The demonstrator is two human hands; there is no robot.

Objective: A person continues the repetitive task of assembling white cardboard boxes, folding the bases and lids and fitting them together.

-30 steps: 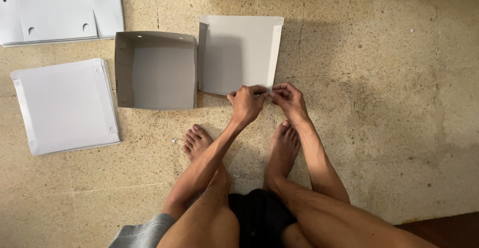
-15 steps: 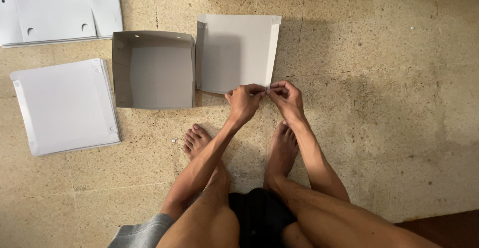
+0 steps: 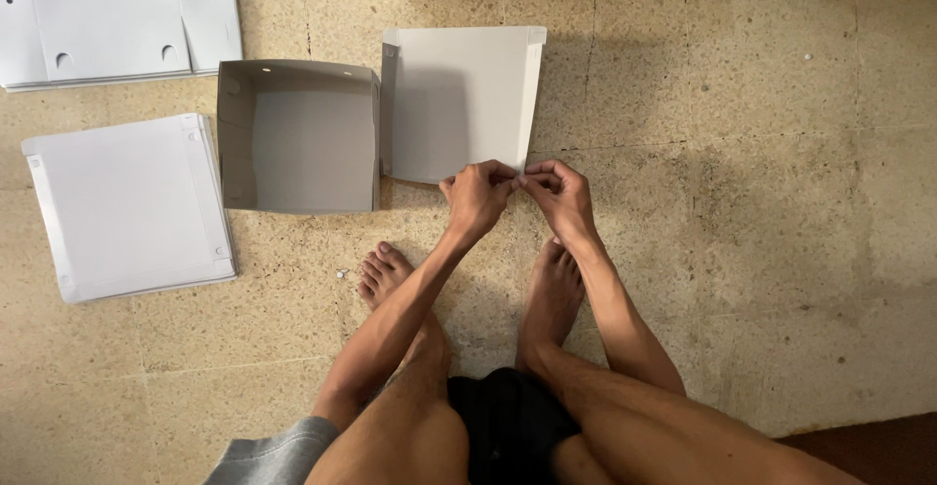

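Your left hand (image 3: 476, 197) and right hand (image 3: 558, 192) met fingertip to fingertip, both pinched shut on the near right corner of the half-folded grey cardboard tray (image 3: 459, 104). It lay on the floor straight ahead of your feet, beside the finished box (image 3: 298, 139).

Single head view, straight down, near floor (image 3: 781, 202)

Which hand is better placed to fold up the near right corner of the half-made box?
Probably the right hand: it pinches the half-made box at its near right corner, beside the raised right flap. The left hand grips the near edge just inside it.
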